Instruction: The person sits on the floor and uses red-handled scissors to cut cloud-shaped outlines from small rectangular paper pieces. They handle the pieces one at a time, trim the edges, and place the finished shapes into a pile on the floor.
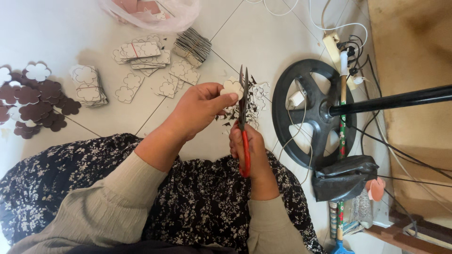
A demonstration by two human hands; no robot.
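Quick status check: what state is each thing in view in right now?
Left hand: pinching a flower-shaped white card piece.
Right hand: gripping red-handled scissors, blades nearly closed beside the piece.
Uncut card squares: stacked and scattered on the floor.
Cut brown flowers: piled at left.
Offcuts: strewn under the scissors.
Plastic bag: open, holding pink sheets.
Power strip: plugs inserted.

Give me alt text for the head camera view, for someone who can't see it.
Seen from above, a seated person's left hand holds a small flower-shaped card piece while the right hand works red-handled scissors against it. Stacks of printed card squares and dark brown cut flowers lie on the tiled floor.
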